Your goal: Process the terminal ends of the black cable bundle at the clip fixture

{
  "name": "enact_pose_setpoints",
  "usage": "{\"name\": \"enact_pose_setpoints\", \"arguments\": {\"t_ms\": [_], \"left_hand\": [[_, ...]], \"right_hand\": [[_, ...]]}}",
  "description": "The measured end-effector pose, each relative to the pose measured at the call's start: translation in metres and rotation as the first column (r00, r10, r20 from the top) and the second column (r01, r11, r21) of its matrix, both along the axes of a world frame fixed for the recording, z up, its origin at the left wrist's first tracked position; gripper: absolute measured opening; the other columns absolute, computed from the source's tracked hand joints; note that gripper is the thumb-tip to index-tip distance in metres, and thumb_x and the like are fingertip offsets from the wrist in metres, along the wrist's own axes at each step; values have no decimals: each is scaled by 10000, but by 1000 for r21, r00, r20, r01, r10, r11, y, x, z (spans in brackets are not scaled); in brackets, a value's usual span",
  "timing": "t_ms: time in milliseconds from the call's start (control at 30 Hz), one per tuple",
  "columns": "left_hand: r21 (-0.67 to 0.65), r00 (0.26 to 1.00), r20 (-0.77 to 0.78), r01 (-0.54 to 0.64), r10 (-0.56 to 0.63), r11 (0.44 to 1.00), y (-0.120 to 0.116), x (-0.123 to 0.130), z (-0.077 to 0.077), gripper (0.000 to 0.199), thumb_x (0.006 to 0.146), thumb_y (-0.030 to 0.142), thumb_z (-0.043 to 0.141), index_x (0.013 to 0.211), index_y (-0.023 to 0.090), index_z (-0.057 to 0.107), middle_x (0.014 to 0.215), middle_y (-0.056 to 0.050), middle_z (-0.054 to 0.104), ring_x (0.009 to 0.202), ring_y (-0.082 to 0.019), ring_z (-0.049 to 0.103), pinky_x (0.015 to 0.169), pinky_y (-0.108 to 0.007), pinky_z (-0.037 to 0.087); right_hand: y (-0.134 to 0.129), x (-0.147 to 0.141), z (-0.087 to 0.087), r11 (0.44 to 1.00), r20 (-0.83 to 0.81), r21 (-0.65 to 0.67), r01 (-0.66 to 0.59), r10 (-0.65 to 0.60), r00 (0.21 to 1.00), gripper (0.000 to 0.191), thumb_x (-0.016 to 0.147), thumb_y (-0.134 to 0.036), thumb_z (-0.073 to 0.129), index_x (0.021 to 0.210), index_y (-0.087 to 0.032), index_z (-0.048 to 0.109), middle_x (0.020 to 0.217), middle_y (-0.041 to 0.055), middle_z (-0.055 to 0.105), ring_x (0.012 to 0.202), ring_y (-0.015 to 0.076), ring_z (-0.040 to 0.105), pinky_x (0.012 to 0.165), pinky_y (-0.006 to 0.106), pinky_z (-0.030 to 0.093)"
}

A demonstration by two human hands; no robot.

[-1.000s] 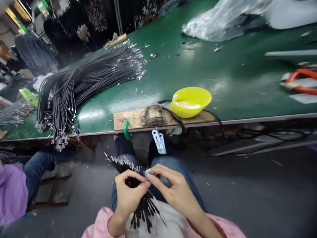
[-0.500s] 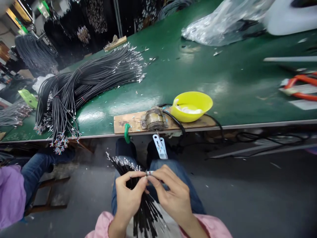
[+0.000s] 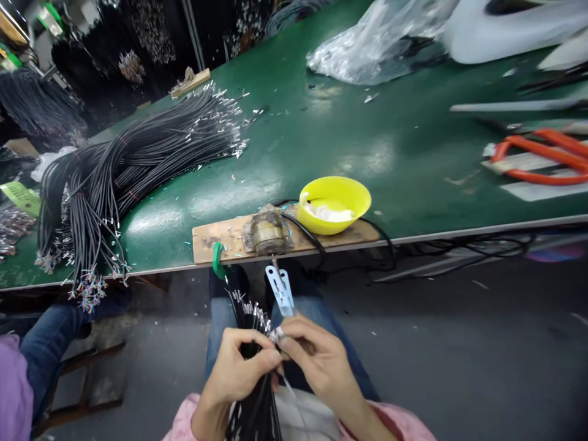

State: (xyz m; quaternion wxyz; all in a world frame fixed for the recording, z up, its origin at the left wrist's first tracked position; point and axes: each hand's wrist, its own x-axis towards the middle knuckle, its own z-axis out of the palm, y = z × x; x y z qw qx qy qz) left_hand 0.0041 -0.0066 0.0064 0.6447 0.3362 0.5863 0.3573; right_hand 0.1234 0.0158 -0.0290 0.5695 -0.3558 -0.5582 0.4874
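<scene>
A bundle of black cables [image 3: 252, 404] with silvery tips lies over my lap, between my knees and my body. My left hand [image 3: 242, 362] is closed round part of it, thumb and forefinger pinched at a cable end. Touching it on the right, my right hand [image 3: 316, 355] pinches a small whitish cable end. Just beyond my fingers, a light blue clothes peg [image 3: 280, 290] hangs from the shaft of a small motor [image 3: 267, 231]. The motor sits on a wooden board [image 3: 215, 240] at the bench edge.
A yellow bowl [image 3: 334, 205] with white material stands on the board, beside a green clamp [image 3: 218, 260]. Black cable bundles [image 3: 138, 153] lie at the left of the green bench [image 3: 285, 147]. Orange-handled scissors [image 3: 537, 159] and a plastic bag [image 3: 367, 49] lie right. A person's leg [image 3: 50, 337] shows left.
The view has shifted, so the bench items sit further left. Both hands stay together and are slightly lower in the picture. The cable bundle now stands more upright beside them.
</scene>
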Motion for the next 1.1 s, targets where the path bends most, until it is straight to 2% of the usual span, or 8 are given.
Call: {"name": "enact_pose_setpoints", "arguments": {"t_ms": [67, 133, 200, 367, 500, 600, 733, 1100], "left_hand": [[37, 997, 15, -81, 81, 996, -3, 4, -6, 531, 505, 642, 715, 514, 146, 526, 406, 35, 499, 298, -56, 426, 315, -176, 336], [100, 983, -52, -168, 174, 981, -6, 8, -10, 486, 549, 604, 715, 525, 147, 553, 420, 30, 511, 309, -74, 454, 324, -192, 363], [167, 960, -163, -201, 228, 965, -9, 11, -11, 392, 611, 513, 721, 536, 152, 591, 424, 28, 529, 338, -97, 501, 372, -214, 415], [271, 862, -377, -246, 338, 931, -11, 15, -3, 195, 663, 337, 717, 550, 191, 656, 428, 26, 592, 368, -135, 561, 451, -245, 478], [456, 741, -547, -125, 389, 881, -12, 18, -3, 85, 661, 290, 711, 589, 245, 719, 547, -9, 708, 540, -208, 664, 641, -313, 548], [535, 699, -552, -121, 454, 836, -14, 23, -9, 72, 694, 272, 679, 679, 281, 749, 700, -18, 757, 671, -238, 700, 745, -336, 549], [555, 685, -553, -122, 474, 823, -15, 27, -17, 116, 720, 264, 661, 749, 313, 763, 741, -14, 767, 688, -240, 714, 786, -338, 545], [584, 691, -558, -65, 459, 809, -7, 29, -19, 119, 713, 262, 670, 760, 301, 772, 726, -29, 767, 642, -232, 714, 735, -310, 549]], "right_hand": [[2, 1, -2, 953, -162, -247, -176, 138, 977, 324, 807, -431, 593, 586, -194, 603, 526, -10, 530, 458, 132, 486, 426, 245, 396], [5, 3, -5, 871, -279, -393, -296, 194, 940, 350, 774, -504, 601, 629, -185, 615, 557, -12, 532, 467, 128, 486, 438, 242, 408], [10, 7, -7, 845, -263, -457, -278, 170, 950, 349, 737, -516, 632, 647, -180, 613, 575, -10, 536, 511, 135, 492, 489, 248, 423], [38, 17, 9, 902, 31, -425, 75, -68, 997, 448, 729, -572, 586, 490, -201, 507, 495, -16, 461, 499, 139, 427, 487, 259, 367], [59, 11, 35, 923, -13, -383, -40, 38, 999, 476, 654, -631, 606, 476, -195, 535, 495, -10, 476, 480, 133, 419, 449, 256, 348], [65, 2, 43, 859, -171, -477, -187, 118, 978, 494, 589, -645, 649, 453, -181, 547, 464, -18, 481, 437, 107, 393, 415, 239, 334], [62, -4, 42, 784, -355, -555, -279, 80, 931, 460, 574, -626, 676, 513, -173, 623, 499, 11, 575, 467, 132, 493, 443, 239, 415], [61, -5, 39, 783, -425, -542, -304, 56, 903, 393, 588, -575, 696, 526, -191, 642, 467, 4, 596, 460, 145, 552, 464, 239, 463]]}}
